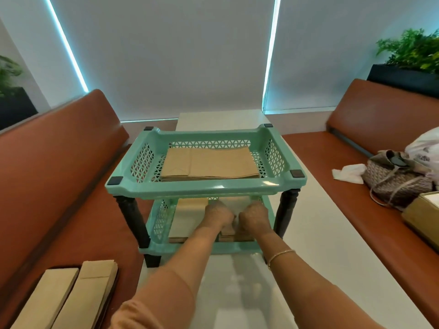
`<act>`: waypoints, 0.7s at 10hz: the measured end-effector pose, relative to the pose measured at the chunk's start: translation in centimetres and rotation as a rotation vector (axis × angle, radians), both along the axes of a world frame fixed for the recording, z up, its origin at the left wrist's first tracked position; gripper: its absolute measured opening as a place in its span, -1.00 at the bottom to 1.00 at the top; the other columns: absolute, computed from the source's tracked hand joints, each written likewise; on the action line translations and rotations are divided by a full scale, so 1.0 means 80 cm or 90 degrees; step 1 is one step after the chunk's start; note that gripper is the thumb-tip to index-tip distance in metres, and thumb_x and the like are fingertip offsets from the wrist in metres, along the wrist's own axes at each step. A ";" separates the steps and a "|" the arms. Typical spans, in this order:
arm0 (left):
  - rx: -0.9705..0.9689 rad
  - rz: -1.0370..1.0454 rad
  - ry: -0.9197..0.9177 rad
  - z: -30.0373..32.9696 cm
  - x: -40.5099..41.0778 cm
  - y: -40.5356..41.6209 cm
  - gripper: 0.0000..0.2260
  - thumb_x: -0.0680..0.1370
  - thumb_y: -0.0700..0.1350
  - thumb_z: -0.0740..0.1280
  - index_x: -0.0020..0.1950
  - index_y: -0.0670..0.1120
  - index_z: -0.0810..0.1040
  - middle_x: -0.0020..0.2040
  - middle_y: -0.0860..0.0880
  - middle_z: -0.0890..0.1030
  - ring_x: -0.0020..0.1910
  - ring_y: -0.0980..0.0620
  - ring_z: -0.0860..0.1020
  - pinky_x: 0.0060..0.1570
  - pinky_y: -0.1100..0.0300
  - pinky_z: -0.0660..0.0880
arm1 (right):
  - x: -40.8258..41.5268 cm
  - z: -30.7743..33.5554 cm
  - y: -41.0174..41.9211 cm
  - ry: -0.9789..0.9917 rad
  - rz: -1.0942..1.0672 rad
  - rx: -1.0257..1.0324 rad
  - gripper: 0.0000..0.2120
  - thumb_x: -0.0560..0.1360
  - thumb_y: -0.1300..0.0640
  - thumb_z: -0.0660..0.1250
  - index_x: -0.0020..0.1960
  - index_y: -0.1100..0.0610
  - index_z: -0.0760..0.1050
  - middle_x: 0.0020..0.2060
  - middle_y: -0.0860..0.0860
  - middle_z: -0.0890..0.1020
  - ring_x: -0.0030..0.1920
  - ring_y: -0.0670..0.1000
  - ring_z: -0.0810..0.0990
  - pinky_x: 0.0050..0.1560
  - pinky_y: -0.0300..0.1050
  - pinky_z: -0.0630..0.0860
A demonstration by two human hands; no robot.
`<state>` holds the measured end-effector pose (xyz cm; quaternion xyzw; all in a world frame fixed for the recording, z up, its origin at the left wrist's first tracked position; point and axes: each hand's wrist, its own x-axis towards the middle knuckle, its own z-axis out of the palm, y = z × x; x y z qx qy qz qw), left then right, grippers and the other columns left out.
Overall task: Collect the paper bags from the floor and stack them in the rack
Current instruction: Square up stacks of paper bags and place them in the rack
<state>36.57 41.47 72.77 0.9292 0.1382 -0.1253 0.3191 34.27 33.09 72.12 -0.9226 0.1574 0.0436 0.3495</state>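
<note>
A mint-green two-tier rack (204, 186) stands on a white table (320, 269). A flat stack of brown paper bags (209, 165) lies in its top tray. Both my hands reach into the lower tray. My left hand (219, 213) and my right hand (254, 216) sit side by side, fingers curled on a stack of paper bags (183, 222) lying there. The top tray hides the fingertips. Two more piles of brown paper bags (71, 298) lie on the bench seat at lower left.
Brown padded benches (59, 162) run along both sides of the table. On the right bench sit a woven bag (399, 179), a white cloth (349, 173) and a cardboard box (425, 217). Planters (408, 74) stand behind the benches.
</note>
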 end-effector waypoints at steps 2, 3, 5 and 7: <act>0.105 -0.156 0.024 -0.023 0.002 0.002 -0.75 0.59 -0.20 0.16 0.20 -0.25 0.51 0.23 -0.17 0.53 0.20 -0.07 0.52 0.08 0.23 0.44 | 0.005 -0.020 0.001 0.084 0.063 -0.127 -0.71 0.54 0.09 0.22 0.17 0.22 0.49 0.18 0.12 0.53 0.22 0.08 0.51 0.21 -0.17 0.44; 0.049 -0.147 0.022 -0.021 -0.004 0.001 -0.71 0.60 -0.23 0.14 0.26 -0.31 0.47 0.26 -0.21 0.51 0.25 -0.12 0.49 0.12 0.20 0.41 | 0.003 -0.017 0.005 0.092 0.064 -0.149 -0.75 0.53 0.12 0.22 0.14 0.21 0.52 0.17 0.11 0.55 0.19 0.07 0.53 0.20 -0.17 0.44; 0.055 -0.137 0.083 -0.025 -0.003 -0.005 -0.78 0.56 -0.25 0.21 0.15 -0.28 0.54 0.17 -0.19 0.57 0.16 -0.11 0.54 0.08 0.16 0.48 | 0.007 -0.029 0.001 0.127 0.029 -0.067 -0.68 0.57 0.22 0.14 0.27 0.33 0.43 0.24 0.20 0.50 0.27 0.14 0.46 0.20 -0.13 0.40; 0.001 -0.107 0.104 -0.020 0.001 -0.006 -0.76 0.58 -0.26 0.16 0.20 -0.28 0.49 0.19 -0.21 0.54 0.16 -0.13 0.53 0.06 0.12 0.49 | 0.015 -0.030 -0.002 0.151 -0.006 -0.031 -0.76 0.53 0.16 0.24 0.12 0.24 0.54 0.13 0.10 0.58 0.17 0.07 0.55 0.13 -0.18 0.46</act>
